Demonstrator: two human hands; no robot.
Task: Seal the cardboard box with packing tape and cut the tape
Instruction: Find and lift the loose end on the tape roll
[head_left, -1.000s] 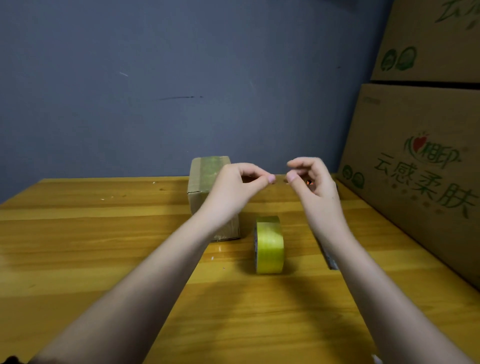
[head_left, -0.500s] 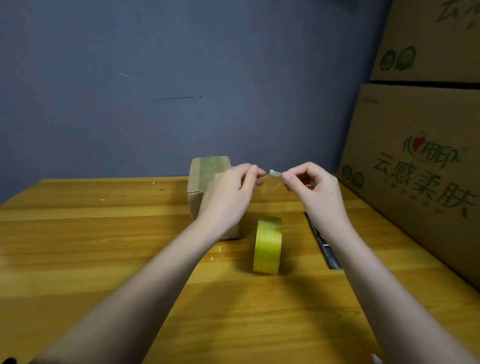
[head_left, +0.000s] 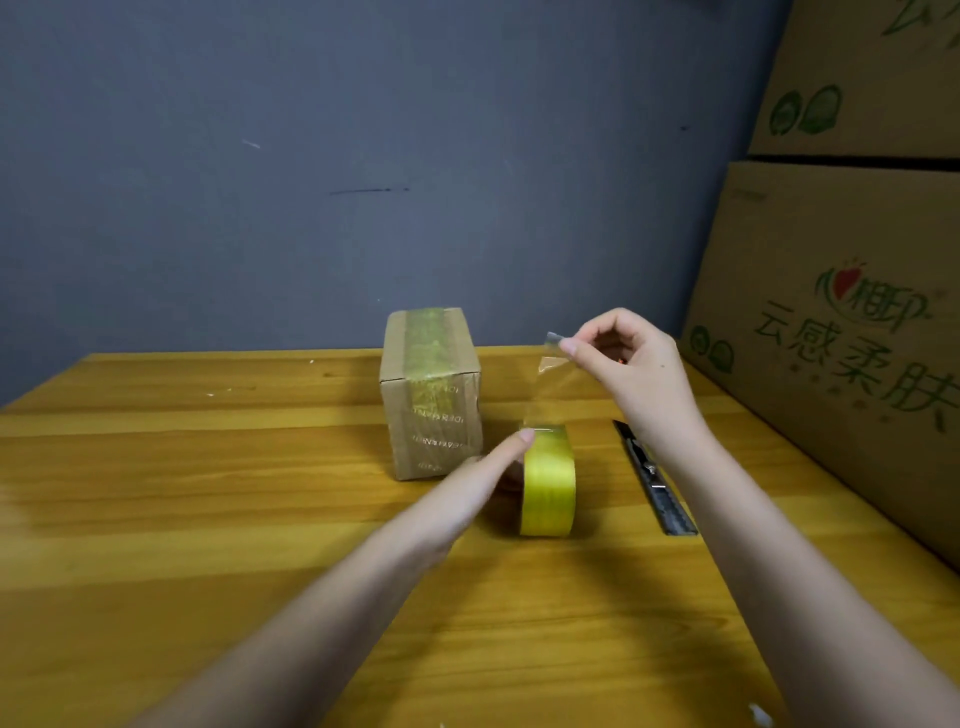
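Note:
A small cardboard box (head_left: 431, 395) stands upright on the wooden table (head_left: 208, 493), with yellowish tape running over its top and down its front. Just right of it a yellow packing tape roll (head_left: 548, 483) stands on edge. A clear strip of tape (head_left: 550, 384) rises from the top of the roll. My right hand (head_left: 628, 374) pinches the strip's free end above the roll. My left hand (head_left: 483, 478) lies against the roll's left side, its straight index finger touching the roll's top edge; its other fingers are hidden.
A black utility knife (head_left: 654, 483) lies on the table right of the roll, under my right wrist. Large printed cartons (head_left: 841, 338) are stacked along the right edge. A grey wall closes off the back of the table.
Both hands were up together at the tape's end. My left hand has dropped to the roll, while my right hand keeps the end and has drawn the strip upward.

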